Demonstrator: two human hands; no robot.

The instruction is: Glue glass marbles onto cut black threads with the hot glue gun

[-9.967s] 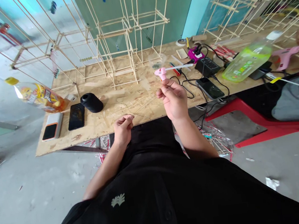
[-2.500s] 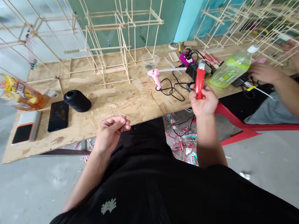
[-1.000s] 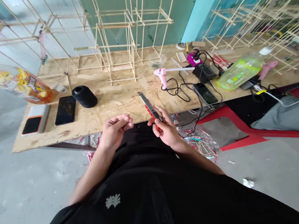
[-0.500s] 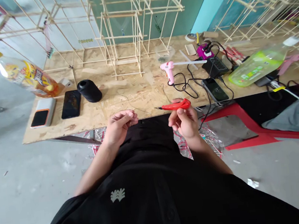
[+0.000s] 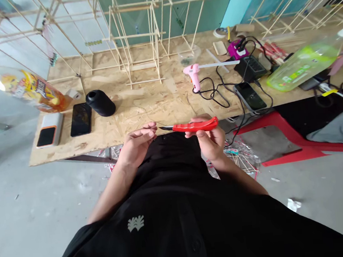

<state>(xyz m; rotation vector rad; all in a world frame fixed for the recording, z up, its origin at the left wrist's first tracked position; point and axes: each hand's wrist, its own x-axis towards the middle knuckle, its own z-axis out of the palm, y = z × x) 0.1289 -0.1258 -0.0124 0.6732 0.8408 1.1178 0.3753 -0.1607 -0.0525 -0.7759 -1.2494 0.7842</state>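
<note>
My right hand (image 5: 207, 139) grips a red utility knife (image 5: 193, 126) with its blade out, pointing left. The blade tip sits right beside the fingertips of my left hand (image 5: 138, 143), which are pinched together on a thin dark thread that I can barely make out. Both hands hover at the near edge of the chipboard table (image 5: 144, 107), above my black shirt. A black spool (image 5: 100, 103) lies on the table to the left.
On the table stand stick frames (image 5: 136, 37), a pink glue gun (image 5: 194, 73) with its black cable, two phones (image 5: 80, 119), a power bank (image 5: 47, 129), an orange drink bottle (image 5: 27, 88) and a green bottle (image 5: 302, 66). A red plastic chair (image 5: 284, 140) stands to the right.
Since ten seconds ago my right hand let go of the thread, fetched the red knife from the right and brought its blade leftward to my left fingertips.
</note>
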